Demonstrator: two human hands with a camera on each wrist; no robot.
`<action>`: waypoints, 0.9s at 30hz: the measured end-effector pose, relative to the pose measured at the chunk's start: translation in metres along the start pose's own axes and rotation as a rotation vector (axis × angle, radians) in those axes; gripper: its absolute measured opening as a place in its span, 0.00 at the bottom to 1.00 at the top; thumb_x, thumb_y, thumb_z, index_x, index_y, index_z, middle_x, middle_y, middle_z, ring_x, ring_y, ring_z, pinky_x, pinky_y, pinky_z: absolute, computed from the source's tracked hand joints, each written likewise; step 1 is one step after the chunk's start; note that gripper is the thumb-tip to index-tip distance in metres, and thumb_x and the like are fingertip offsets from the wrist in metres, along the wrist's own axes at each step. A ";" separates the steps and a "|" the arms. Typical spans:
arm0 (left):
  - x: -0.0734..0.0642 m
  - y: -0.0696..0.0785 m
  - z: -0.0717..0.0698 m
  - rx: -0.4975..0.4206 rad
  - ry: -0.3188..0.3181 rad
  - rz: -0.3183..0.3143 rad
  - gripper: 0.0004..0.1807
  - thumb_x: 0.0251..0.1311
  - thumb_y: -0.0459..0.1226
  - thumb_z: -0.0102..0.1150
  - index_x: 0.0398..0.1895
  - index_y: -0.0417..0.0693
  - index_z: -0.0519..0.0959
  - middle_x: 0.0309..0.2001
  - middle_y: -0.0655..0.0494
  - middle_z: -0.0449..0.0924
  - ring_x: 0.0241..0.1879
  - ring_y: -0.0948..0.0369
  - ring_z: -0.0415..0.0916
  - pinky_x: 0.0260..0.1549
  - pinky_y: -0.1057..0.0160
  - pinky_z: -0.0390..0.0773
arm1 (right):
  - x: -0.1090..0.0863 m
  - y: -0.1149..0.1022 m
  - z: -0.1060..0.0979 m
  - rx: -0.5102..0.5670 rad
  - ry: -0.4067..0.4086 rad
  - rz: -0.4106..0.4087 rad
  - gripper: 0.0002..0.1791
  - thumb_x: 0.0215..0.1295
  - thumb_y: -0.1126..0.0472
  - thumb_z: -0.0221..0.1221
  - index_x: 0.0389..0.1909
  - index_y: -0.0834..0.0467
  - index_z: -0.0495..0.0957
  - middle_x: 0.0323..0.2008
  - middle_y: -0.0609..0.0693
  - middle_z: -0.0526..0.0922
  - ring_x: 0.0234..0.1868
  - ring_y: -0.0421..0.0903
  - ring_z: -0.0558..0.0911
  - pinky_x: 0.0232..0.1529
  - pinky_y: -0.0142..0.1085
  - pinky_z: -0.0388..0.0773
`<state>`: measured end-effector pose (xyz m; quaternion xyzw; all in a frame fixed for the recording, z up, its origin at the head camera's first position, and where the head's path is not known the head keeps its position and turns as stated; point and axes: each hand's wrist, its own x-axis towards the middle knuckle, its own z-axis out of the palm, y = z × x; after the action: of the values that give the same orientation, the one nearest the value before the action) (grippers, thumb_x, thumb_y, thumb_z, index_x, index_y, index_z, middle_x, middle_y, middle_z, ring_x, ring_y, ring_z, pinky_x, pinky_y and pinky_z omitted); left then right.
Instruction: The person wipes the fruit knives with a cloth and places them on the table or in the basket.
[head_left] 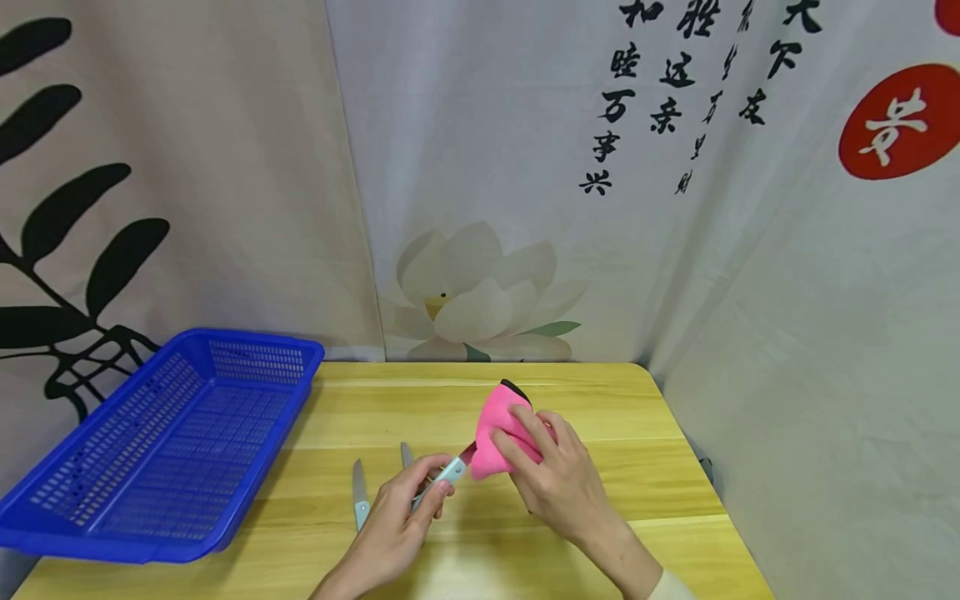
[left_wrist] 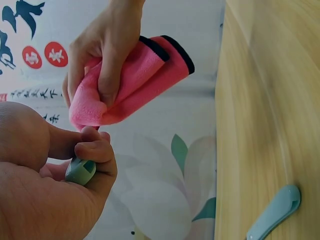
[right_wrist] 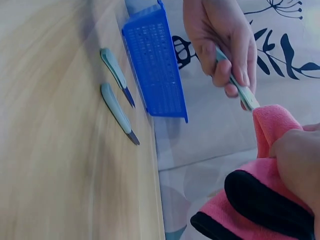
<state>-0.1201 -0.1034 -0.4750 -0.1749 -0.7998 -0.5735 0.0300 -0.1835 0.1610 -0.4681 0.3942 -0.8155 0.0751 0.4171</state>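
My left hand (head_left: 399,518) grips the pale green handle of a knife (head_left: 452,472), raised over the table and angled up to the right. Folded around its blade is a pink cloth (head_left: 493,425) with black edging, so most of the blade is hidden. My right hand (head_left: 558,471) pinches that cloth, thumb on one side and fingers on the other, as the left wrist view shows. Two more knives with matching handles lie on the table: one knife (right_wrist: 116,72) nearer the basket, the other knife (right_wrist: 117,110) beside it.
A blue plastic basket (head_left: 225,533) with mesh walls stands at the table's left side. The wooden table (head_left: 637,500) ends at a printed curtain (head_left: 487,125) behind, and another pale curtain (head_left: 817,350) hangs along the right.
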 end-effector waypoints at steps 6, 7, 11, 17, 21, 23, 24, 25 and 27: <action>0.000 -0.002 -0.002 0.008 -0.009 -0.068 0.14 0.88 0.39 0.57 0.67 0.47 0.82 0.34 0.59 0.81 0.31 0.68 0.76 0.25 0.68 0.77 | -0.004 0.017 -0.005 -0.001 -0.017 0.064 0.22 0.90 0.53 0.45 0.63 0.53 0.87 0.69 0.64 0.82 0.52 0.62 0.82 0.50 0.52 0.88; 0.000 -0.002 -0.002 0.008 -0.006 -0.079 0.14 0.87 0.39 0.57 0.67 0.46 0.82 0.34 0.59 0.81 0.31 0.67 0.77 0.26 0.68 0.78 | -0.005 0.020 -0.006 0.001 -0.019 0.080 0.23 0.90 0.53 0.45 0.64 0.53 0.87 0.69 0.64 0.82 0.52 0.62 0.81 0.49 0.52 0.88; 0.001 -0.001 -0.001 -0.014 0.011 -0.145 0.15 0.86 0.37 0.59 0.68 0.44 0.81 0.37 0.57 0.83 0.33 0.67 0.79 0.28 0.68 0.79 | -0.008 0.025 -0.010 0.020 0.021 0.128 0.24 0.91 0.51 0.44 0.64 0.55 0.86 0.69 0.66 0.82 0.52 0.61 0.81 0.47 0.52 0.86; 0.003 0.003 0.000 -0.020 0.041 -0.206 0.14 0.86 0.38 0.59 0.68 0.48 0.82 0.38 0.56 0.84 0.29 0.67 0.77 0.23 0.69 0.74 | 0.001 0.006 -0.013 0.074 0.109 0.049 0.20 0.89 0.55 0.49 0.63 0.56 0.88 0.66 0.65 0.84 0.52 0.60 0.82 0.49 0.49 0.86; 0.005 0.003 0.002 -0.014 0.055 -0.186 0.13 0.86 0.38 0.60 0.67 0.49 0.83 0.42 0.55 0.85 0.32 0.66 0.80 0.25 0.68 0.76 | 0.009 -0.011 -0.010 0.068 0.142 -0.048 0.18 0.85 0.58 0.52 0.62 0.54 0.88 0.65 0.63 0.85 0.52 0.59 0.82 0.51 0.48 0.86; 0.005 0.003 0.003 -0.008 0.060 -0.171 0.13 0.86 0.37 0.60 0.66 0.49 0.83 0.44 0.55 0.85 0.33 0.66 0.82 0.27 0.68 0.78 | 0.010 -0.018 -0.008 0.056 0.134 -0.077 0.18 0.86 0.57 0.52 0.63 0.53 0.88 0.65 0.62 0.85 0.53 0.60 0.82 0.52 0.48 0.87; 0.005 0.002 0.004 -0.004 0.064 -0.163 0.13 0.85 0.36 0.60 0.66 0.49 0.83 0.44 0.55 0.85 0.34 0.66 0.82 0.29 0.68 0.79 | 0.011 -0.022 -0.007 0.049 0.120 -0.083 0.18 0.87 0.56 0.52 0.63 0.52 0.88 0.65 0.61 0.85 0.54 0.60 0.82 0.53 0.48 0.88; 0.005 0.002 0.004 0.000 0.067 -0.154 0.13 0.85 0.35 0.60 0.65 0.50 0.83 0.45 0.55 0.85 0.35 0.66 0.82 0.30 0.68 0.79 | 0.010 -0.024 -0.007 0.044 0.103 -0.085 0.19 0.89 0.54 0.51 0.63 0.52 0.88 0.65 0.60 0.85 0.54 0.60 0.82 0.53 0.48 0.88; 0.005 0.002 0.005 0.011 0.073 -0.127 0.13 0.84 0.33 0.60 0.65 0.50 0.84 0.46 0.56 0.86 0.37 0.67 0.83 0.35 0.68 0.82 | 0.010 -0.028 -0.006 0.033 0.067 -0.086 0.20 0.91 0.53 0.48 0.64 0.50 0.87 0.66 0.59 0.85 0.56 0.60 0.82 0.54 0.48 0.89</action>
<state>-0.1231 -0.0971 -0.4739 -0.1025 -0.8108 -0.5757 0.0236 -0.1632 0.1387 -0.4630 0.4329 -0.7821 0.0835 0.4404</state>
